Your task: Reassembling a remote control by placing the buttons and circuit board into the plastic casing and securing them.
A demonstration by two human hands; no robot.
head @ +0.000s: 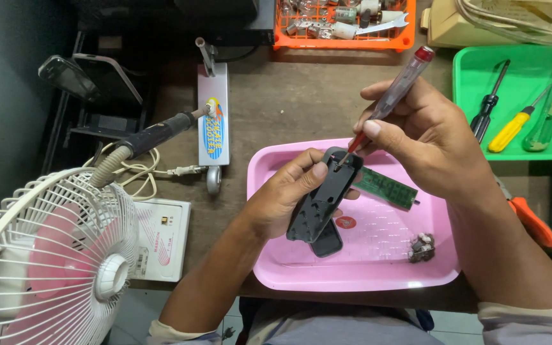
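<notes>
Head view:
- Left hand (282,201): grip closed around a black plastic remote-control shell (324,198), held tilted above the pink tray (352,271), thumb pressed near the shell's top end.
- Right hand (420,137): grip closed on a clear-handled tester screwdriver (391,96) with a red cap, tip set against the upper end of the shell.
- Green circuit board (386,188): lying in the tray, just behind the shell, partly hidden by the right hand.
- Second dark shell piece (327,243): flat in the tray, beneath the held shell.
- Small grey rubber part (421,248): in the tray, right side, near the right forearm.
- Green tray (467,96): far right on the table (289,102), holding a yellow-handled screwdriver (509,131) and a black one (490,102).
- Orange basket (343,41): far edge, filled with small metal parts.
- Soldering iron (161,134): left, resting on a stand.
- White and pink fan (52,255): lower left corner.
</notes>
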